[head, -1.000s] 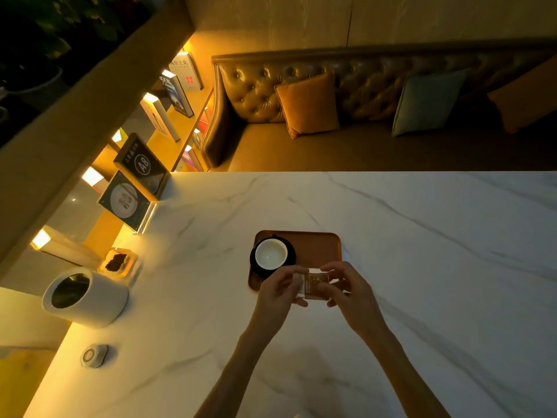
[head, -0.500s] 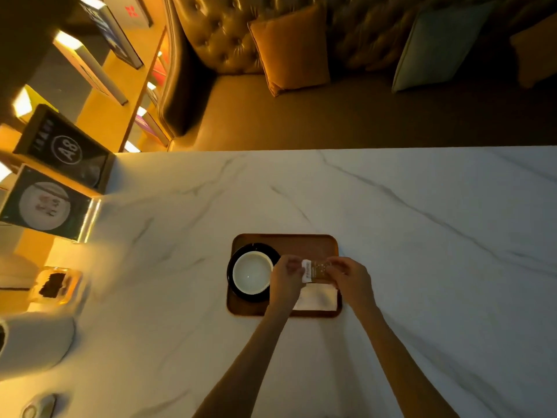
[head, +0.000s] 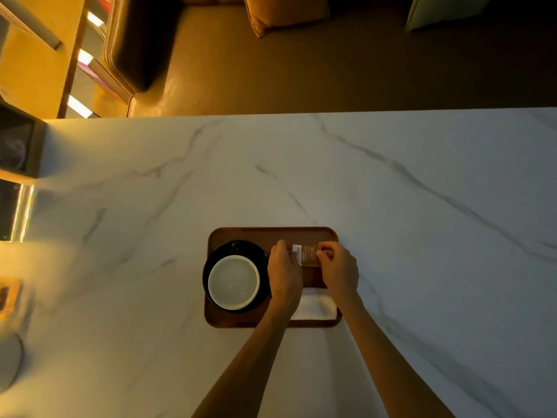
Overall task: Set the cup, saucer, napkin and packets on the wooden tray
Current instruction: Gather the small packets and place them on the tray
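A wooden tray [head: 256, 233] lies on the white marble table. On its left half a white cup [head: 234, 282] stands on a black saucer [head: 217, 254]. A folded white napkin [head: 316, 306] rests in the tray's near right corner. My left hand [head: 284, 273] and my right hand [head: 339, 270] pinch the two ends of the brown and white packets [head: 306, 254], held low over the tray's far right part. Whether the packets touch the tray, I cannot tell.
The marble table [head: 422, 236] stretches far to the right and left. A leather sofa [head: 271, 70] with cushions runs behind its far edge. Lit shelves and signs stand at the left; a white round container [head: 9, 357] peeks in at the lower left.
The camera has tilted down and come closer. Both hands have carried the packets from the tray's near edge over the napkin to the far right part of the tray.
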Motion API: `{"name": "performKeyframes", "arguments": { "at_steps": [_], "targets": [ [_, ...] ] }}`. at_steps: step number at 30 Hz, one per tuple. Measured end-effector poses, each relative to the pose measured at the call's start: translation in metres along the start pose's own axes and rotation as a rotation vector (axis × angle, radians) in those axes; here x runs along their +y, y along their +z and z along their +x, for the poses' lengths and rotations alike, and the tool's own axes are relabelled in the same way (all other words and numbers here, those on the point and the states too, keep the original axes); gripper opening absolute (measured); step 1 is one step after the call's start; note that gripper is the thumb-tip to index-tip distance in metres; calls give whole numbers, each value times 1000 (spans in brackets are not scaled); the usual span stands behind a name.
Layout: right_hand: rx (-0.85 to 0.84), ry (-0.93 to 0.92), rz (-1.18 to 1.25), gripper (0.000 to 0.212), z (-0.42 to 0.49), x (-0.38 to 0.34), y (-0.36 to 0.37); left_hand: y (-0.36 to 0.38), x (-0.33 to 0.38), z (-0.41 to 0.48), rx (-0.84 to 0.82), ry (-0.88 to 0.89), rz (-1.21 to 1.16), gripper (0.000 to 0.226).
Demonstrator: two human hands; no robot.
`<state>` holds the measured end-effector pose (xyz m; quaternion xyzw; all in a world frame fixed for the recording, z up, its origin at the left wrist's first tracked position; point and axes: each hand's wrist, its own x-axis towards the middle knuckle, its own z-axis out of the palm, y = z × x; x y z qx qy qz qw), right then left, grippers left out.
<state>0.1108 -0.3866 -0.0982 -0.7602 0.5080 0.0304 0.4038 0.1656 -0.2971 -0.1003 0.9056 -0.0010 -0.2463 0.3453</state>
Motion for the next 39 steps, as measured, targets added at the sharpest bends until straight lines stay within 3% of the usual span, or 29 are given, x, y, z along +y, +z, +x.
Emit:
{"name": "performKeyframes", "arguments": {
  "at_steps": [17, 26, 39],
  "targets": [
    [-19, 1, 49, 24, -4, 6, -3, -6, -1, -2, -1, 50, 59, 14],
    [-41, 8, 76, 35, -5, 9, -4, 0, -2, -5, 21, 43, 50, 17],
    [-129, -34, 19, 32, -19, 0, -25, -25, 4, -23, 21, 102, 92, 9]
  ]
}}
